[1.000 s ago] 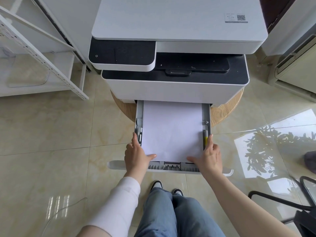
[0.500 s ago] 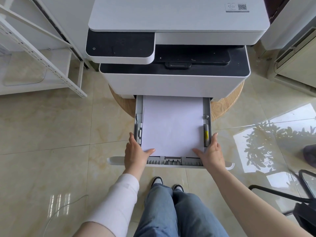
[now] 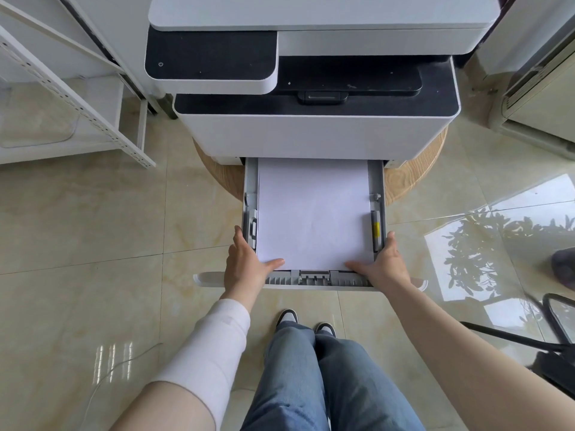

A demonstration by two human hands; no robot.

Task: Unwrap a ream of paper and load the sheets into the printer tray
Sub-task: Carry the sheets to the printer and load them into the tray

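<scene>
A white and black printer (image 3: 314, 132) stands on a round wooden base. Its grey paper tray (image 3: 379, 188) is pulled partway out toward me, with a white front panel along its near edge. A flat stack of white sheets (image 3: 314, 213) lies inside the tray. My left hand (image 3: 247, 267) grips the tray's front left corner, thumb resting on the paper. My right hand (image 3: 384, 265) grips the front right corner the same way. No wrapper is in view.
A white metal shelf rack (image 3: 77, 98) stands at the left. A beige cabinet unit (image 3: 541, 98) is at the right. A black chair frame (image 3: 553, 343) sits at the lower right. My legs and shoes (image 3: 306, 321) are below the tray on the tiled floor.
The tray has slid a little further into the printer with both hands on its front corners. The view has shifted slightly closer.
</scene>
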